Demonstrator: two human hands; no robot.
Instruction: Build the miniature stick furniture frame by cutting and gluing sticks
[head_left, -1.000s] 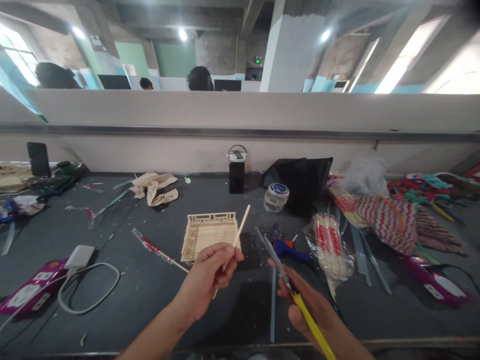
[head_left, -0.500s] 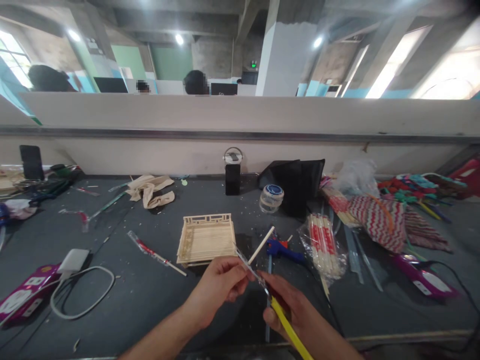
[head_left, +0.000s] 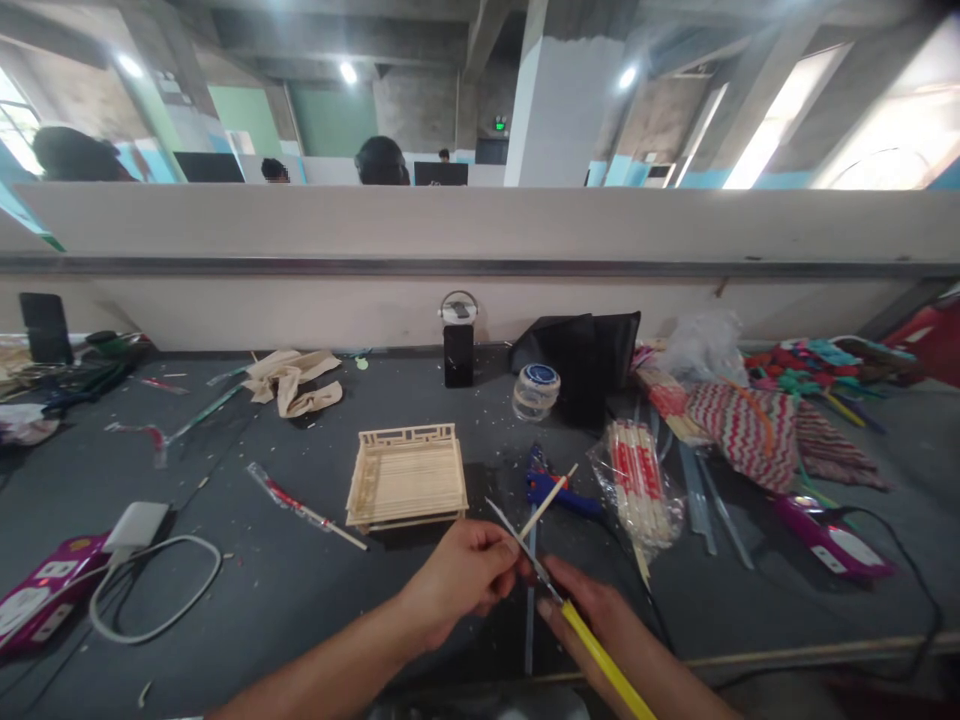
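Observation:
My left hand point(head_left: 480, 570) pinches a thin pale wooden stick point(head_left: 551, 498), which points up and to the right. My right hand point(head_left: 592, 610) is closed around a yellow utility knife point(head_left: 600, 650). Its long metal blade lies across the stick close to my left fingertips. Just beyond my left hand sits a small tray-like frame of wooden sticks point(head_left: 409, 480) with a latticed back rail. A blue glue gun point(head_left: 566, 495) rests on the table behind the stick, partly covered by it.
A plastic bag of sticks with red wrappers point(head_left: 637, 475) lies at right, by clear glue sticks point(head_left: 697, 500). Behind are a round clear jar point(head_left: 536, 390), a phone point(head_left: 459, 355) and crumpled beige cloth point(head_left: 292, 380). Purple power strips point(head_left: 832, 540) lie on both sides, with cables.
Both hands have shifted slightly right in view with the knife and stick. The stick now tilts further right, and the knife blade shows more plainly across it.

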